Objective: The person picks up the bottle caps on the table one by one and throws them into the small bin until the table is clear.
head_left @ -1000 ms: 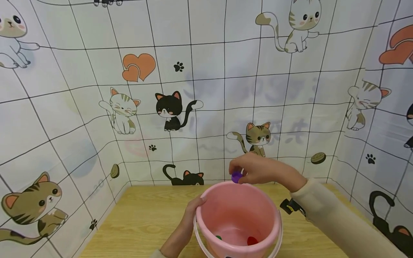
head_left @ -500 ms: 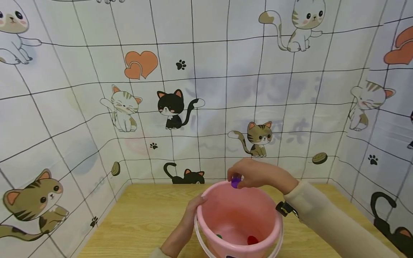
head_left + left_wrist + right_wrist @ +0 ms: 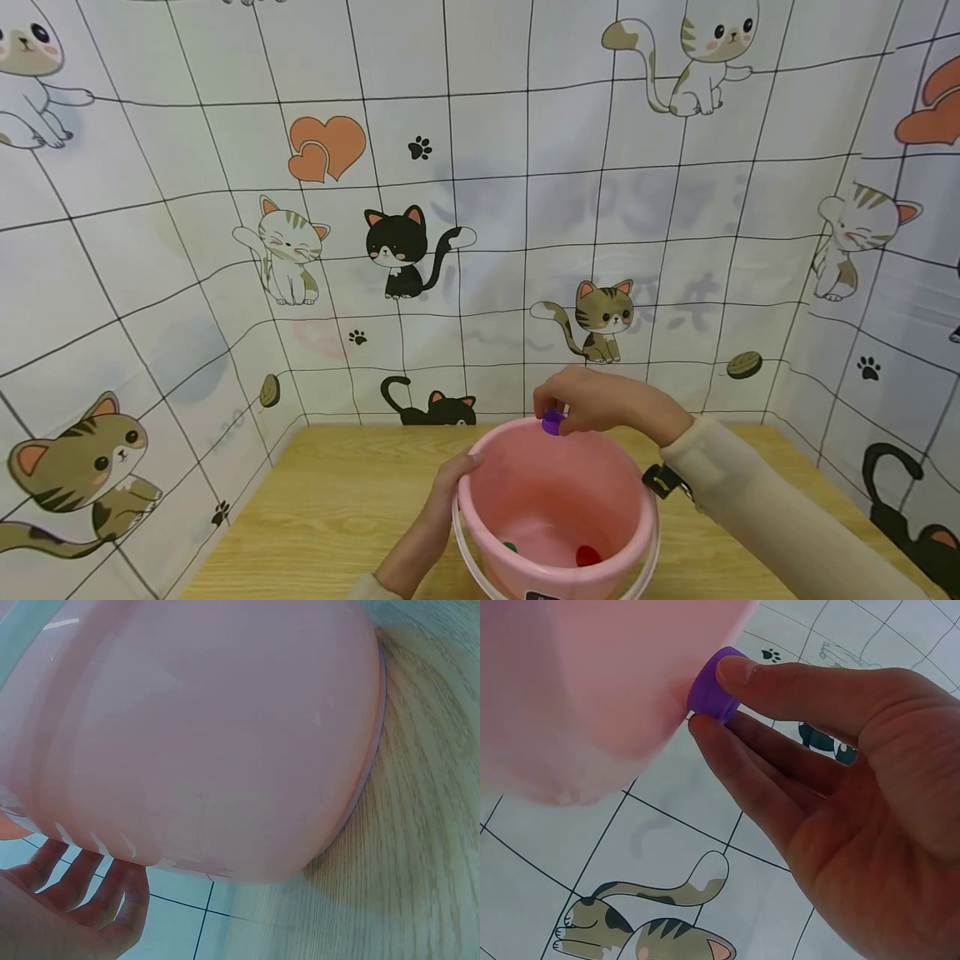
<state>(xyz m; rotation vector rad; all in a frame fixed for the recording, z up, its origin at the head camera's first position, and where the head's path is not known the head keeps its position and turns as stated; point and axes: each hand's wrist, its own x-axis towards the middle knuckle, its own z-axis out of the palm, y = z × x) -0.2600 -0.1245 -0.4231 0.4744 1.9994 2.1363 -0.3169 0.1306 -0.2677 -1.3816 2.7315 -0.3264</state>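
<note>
A pink bucket (image 3: 558, 500) with a white handle (image 3: 468, 562) stands on the wooden table. My left hand (image 3: 438, 508) holds it at the left side of the rim; in the left wrist view the fingers (image 3: 124, 904) lie against the outer wall. Over the far rim, my right hand (image 3: 600, 400) pinches a small purple bottle cap (image 3: 553, 422) between thumb and fingers. The right wrist view has this purple cap (image 3: 716, 686) right at the bucket's edge. Inside the bucket lie a red piece (image 3: 588, 556) and a green piece (image 3: 511, 547), both partly hidden.
The light wood table (image 3: 337, 500) extends left and right of the bucket. Around its back and sides rise white walls (image 3: 487, 208) with a grid and cartoon cats. A black wrist camera mount (image 3: 662, 481) hangs below the right sleeve.
My right hand has come down slightly with the purple cap, from above the far rim to level with it. The left hand and bucket have stayed in place.
</note>
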